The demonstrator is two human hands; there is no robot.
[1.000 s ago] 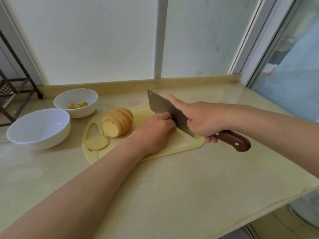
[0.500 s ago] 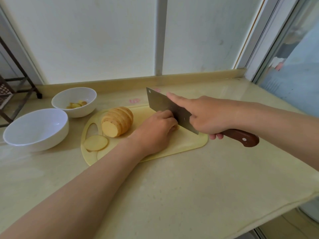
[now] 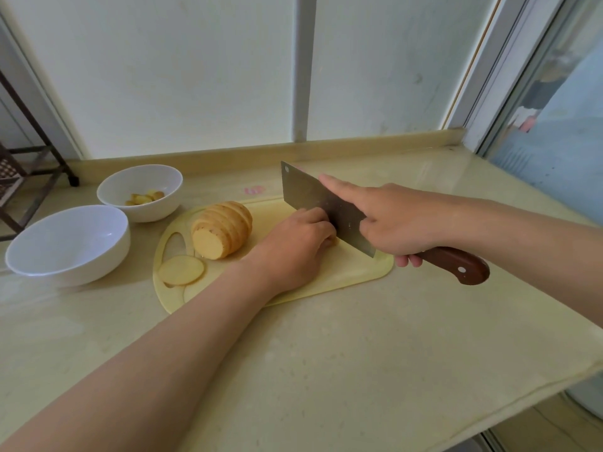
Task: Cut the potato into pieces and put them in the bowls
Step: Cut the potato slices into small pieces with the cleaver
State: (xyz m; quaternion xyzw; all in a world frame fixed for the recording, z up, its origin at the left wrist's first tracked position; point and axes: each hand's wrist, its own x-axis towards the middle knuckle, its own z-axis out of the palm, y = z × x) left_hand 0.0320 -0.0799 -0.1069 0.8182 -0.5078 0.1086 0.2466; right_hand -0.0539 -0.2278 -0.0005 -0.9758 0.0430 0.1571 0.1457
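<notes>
The potato piece [image 3: 333, 240] lies on the cutting board [image 3: 359, 272], mostly hidden under the left hand [image 3: 298, 247], fingers curled on it. The right hand [image 3: 398, 220] clasps the cleaver [image 3: 313, 200], forefinger laid along its blade. Best to tuck the fingertips back and let the knuckles guide it.

Pale yellow plastic cutting board [image 3: 326, 282] is laid on beige stone desk [image 3: 326, 370]. Sliced brown-skinned potato [image 3: 225, 228] is set on board's left part, loose round potato slice [image 3: 181, 271] just before it. Further right, a mostly hidden potato end piece [image 3: 333, 241] is held under left grip [image 3: 293, 249]. Steel cleaver with brown wooden handle [image 3: 313, 203] is held just right of that by right grip [image 3: 398, 223]. Small white ceramic bowl [image 3: 150, 212], cut potato bits [image 3: 143, 198] in it, is set left of board, behind large white ceramic bowl [image 3: 81, 269].
</notes>
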